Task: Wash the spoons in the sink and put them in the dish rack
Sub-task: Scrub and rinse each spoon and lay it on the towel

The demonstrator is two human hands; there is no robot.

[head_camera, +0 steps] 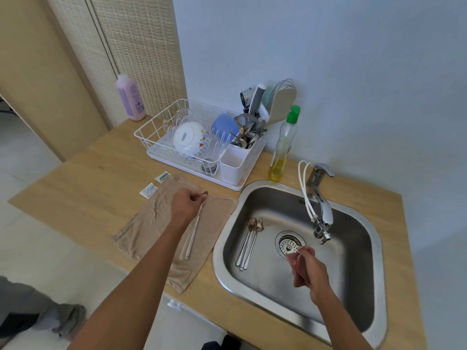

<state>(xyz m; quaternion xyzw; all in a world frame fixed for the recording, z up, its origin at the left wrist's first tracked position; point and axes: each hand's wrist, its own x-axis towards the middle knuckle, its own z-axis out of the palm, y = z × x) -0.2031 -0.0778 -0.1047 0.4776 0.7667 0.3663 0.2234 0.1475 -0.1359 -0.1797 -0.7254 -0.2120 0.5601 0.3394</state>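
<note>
- The left hand (187,204) pinches two spoons (193,233) near their bowl ends. Their handles trail toward the near edge over the beige towel (149,223), probably a washed pair draining or bound for the rack.
- The right hand (309,271) curls around a pink scrubber (293,260) over the sink (353,215), just near of the drain, ready for the next piece.
- Three spoons (249,245) lie side by side on the basin floor, left of the drain, likely unwashed.
- The dish rack (151,127) stands beyond the towel, with its white cutlery cup (233,165) nearest the basin.
- I cannot tell whether the held spoons rest on the towel, and fingers hide their bowls. No water shows at the tap (322,208).
</note>
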